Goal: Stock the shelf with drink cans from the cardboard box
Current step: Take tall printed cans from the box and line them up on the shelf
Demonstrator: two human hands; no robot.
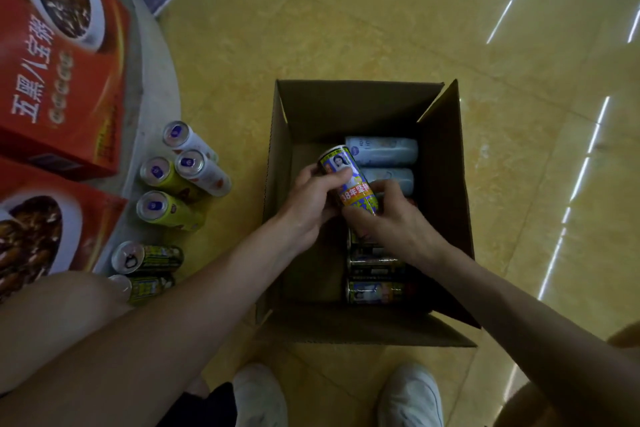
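The left hand grips the tall blue-and-yellow printed drink can near its top, the right hand grips its base, and the open brown cardboard box sits beneath both.

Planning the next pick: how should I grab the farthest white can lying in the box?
Probably by the middle of its barrel, from straight above. The white can lies on its side across the cardboard box, round flank up, and the box walls block any sideways reach.
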